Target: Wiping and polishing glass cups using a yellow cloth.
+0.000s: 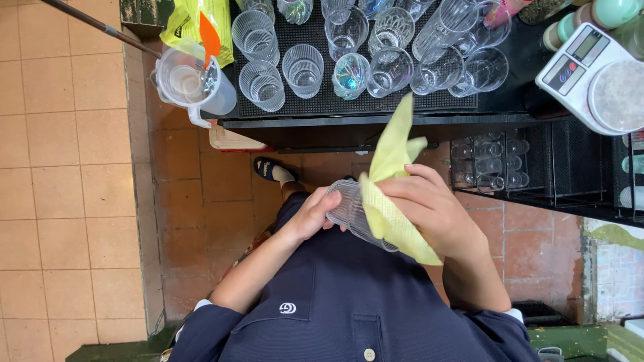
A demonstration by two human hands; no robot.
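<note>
A clear measuring jug (194,84) sat at 10 o'clock. Dead centre, the left hand (310,216) gripped a ribbed glass (352,213), and the right hand (429,208) pinched a yellow cloth (392,194) against it. About fifteen glasses (303,69) crowded the black mat (402,102) at 12, with one white kitchen scale (590,77) at 2.

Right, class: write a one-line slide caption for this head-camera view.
Left hand holds a ribbed clear glass while the right hand wipes it with a yellow cloth, below a mat of glasses.

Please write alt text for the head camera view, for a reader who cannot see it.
The left hand holds a ribbed clear glass while the right hand presses a yellow cloth on it. Beyond, more glasses stand on a black mat.
</note>
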